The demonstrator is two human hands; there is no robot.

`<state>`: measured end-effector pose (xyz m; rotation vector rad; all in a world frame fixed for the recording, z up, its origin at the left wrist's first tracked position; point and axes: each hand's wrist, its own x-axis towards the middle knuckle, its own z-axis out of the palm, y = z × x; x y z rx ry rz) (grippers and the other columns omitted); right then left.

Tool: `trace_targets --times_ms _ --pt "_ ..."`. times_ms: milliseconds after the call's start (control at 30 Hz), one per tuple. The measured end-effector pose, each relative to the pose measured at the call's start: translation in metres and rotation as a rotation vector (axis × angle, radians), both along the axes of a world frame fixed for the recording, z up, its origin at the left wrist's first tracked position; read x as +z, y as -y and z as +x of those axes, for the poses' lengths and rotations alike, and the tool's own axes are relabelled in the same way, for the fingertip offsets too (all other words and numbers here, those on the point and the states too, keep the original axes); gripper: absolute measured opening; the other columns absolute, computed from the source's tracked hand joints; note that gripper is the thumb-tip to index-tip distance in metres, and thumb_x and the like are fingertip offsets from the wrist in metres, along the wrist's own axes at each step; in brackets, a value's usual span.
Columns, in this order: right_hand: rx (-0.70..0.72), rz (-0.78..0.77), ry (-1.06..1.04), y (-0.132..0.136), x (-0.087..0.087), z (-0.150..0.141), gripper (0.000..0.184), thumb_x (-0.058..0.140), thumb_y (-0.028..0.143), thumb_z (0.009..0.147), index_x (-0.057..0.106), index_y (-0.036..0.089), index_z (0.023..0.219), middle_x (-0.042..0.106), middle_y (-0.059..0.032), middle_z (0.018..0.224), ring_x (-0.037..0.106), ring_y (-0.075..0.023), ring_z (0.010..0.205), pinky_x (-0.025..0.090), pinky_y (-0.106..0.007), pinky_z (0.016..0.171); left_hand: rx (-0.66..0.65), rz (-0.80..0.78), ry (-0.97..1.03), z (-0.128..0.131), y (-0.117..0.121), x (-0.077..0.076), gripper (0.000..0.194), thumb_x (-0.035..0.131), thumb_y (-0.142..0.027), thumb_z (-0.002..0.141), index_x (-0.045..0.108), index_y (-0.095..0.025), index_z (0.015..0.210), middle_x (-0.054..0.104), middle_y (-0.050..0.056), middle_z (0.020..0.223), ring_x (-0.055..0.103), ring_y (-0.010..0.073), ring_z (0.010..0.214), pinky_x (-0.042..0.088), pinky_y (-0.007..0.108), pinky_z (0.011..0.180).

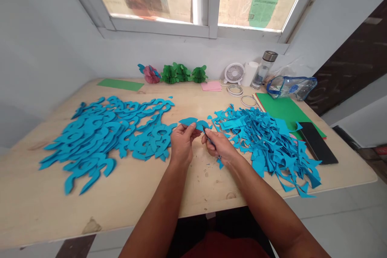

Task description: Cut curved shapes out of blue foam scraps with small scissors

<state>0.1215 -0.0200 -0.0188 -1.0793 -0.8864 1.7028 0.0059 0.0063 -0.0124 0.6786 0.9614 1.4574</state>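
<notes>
In the middle of the table, my left hand (pixel 182 140) pinches a curved piece of blue paper (pixel 188 121) between thumb and fingers. My right hand (pixel 220 145) is closed around a small dark pair of scissors (pixel 208 137), whose tip meets the right end of the paper. The fingers partly hide the scissors, so how far the blades are apart is unclear. Left of my hands spreads a heap of curved blue paper cutouts (pixel 93 133). A pile of jagged blue paper scraps (pixel 263 137) lies to the right.
Along the wall stand green paper honeycomb shapes (pixel 181 73), a pink one (pixel 151 74), a small white fan (pixel 234 73) and a glass bottle (pixel 265 70). A black phone (pixel 319 143), green paper sheets (pixel 286 109) and a clear pouch (pixel 292 87) lie at the right.
</notes>
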Motion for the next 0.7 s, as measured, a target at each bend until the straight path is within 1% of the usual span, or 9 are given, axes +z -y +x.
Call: trace_targets --times_ms 167,400,567,700 --pt "0.024 -0.040 0.046 0.0004 0.0018 0.0007 0.043 0.056 0.057 0.080 0.055 0.016 0.066 0.033 0.0107 0.035 0.018 -0.0033 0.028 0.008 -0.021 0.033 0.022 0.001 -0.016 -0.0015 -0.0019 -0.0010 0.024 0.076 -0.027 0.058 0.055 -0.017 0.061 0.059 -0.003 0.056 0.056 0.0106 0.053 0.049 0.025 0.060" --pt "0.023 -0.069 0.086 -0.0005 0.0004 0.0009 0.045 0.056 0.058 0.080 0.055 0.016 0.065 0.034 0.0099 0.035 0.019 -0.0032 0.028 0.008 -0.021 0.033 0.070 0.033 -0.123 -0.0018 -0.0035 -0.0031 0.024 0.075 -0.029 0.060 0.055 -0.017 0.061 0.057 -0.004 0.055 0.055 0.0109 0.053 0.048 0.026 0.059" --pt "0.024 -0.075 0.093 -0.0012 0.0006 0.0016 0.045 0.056 0.059 0.079 0.055 0.016 0.065 0.033 0.0100 0.036 0.019 -0.0034 0.029 0.009 -0.021 0.033 0.035 0.049 -0.185 -0.0028 -0.0038 -0.0042 0.022 0.074 -0.029 0.061 0.056 -0.017 0.061 0.057 -0.003 0.055 0.054 0.0112 0.053 0.047 0.026 0.059" --pt "0.026 -0.070 0.083 -0.0010 0.0010 0.0018 0.045 0.056 0.059 0.079 0.055 0.016 0.066 0.033 0.0102 0.036 0.020 -0.0034 0.028 0.009 -0.021 0.033 0.031 0.037 -0.167 -0.0026 -0.0037 -0.0041 0.021 0.073 -0.028 0.061 0.056 -0.016 0.061 0.056 -0.004 0.055 0.054 0.0108 0.053 0.047 0.026 0.058"
